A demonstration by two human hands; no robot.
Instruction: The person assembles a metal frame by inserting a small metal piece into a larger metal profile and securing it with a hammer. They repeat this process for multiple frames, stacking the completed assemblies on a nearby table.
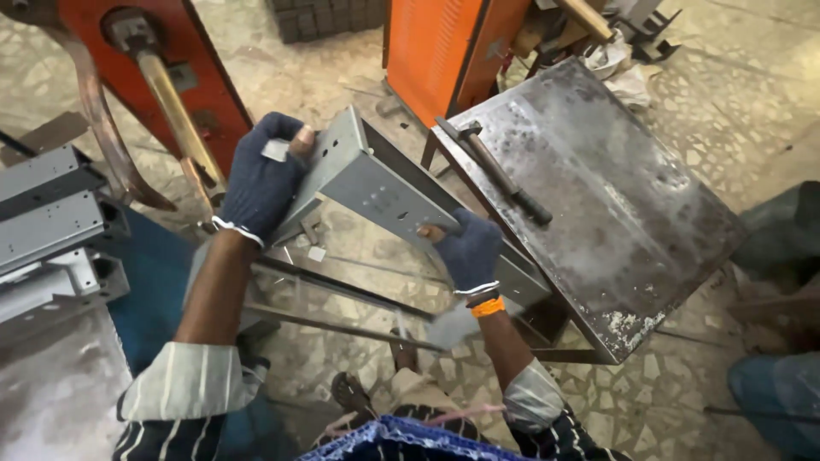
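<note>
Grey sheet-metal channel (376, 192), punched with small holes: held in the air just left of the steel work table (615, 222), clear of its top, left hand (260, 183) clenched around the upper end, right hand (468, 249) grasping the lower edge. Hammer (500, 175) lies untouched on that table; similar grey channels (51, 230) sit stacked well to the left, so this piece appears mid-handling, not yet set down.

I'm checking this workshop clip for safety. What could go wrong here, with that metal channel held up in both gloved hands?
The left hand glove is torn, a fingertip bare against the grey metal channel, so an edge might cut it. The right hand pinches only the lower edge, so the channel may slip. It could also knock the hammer off the steel table.
</note>
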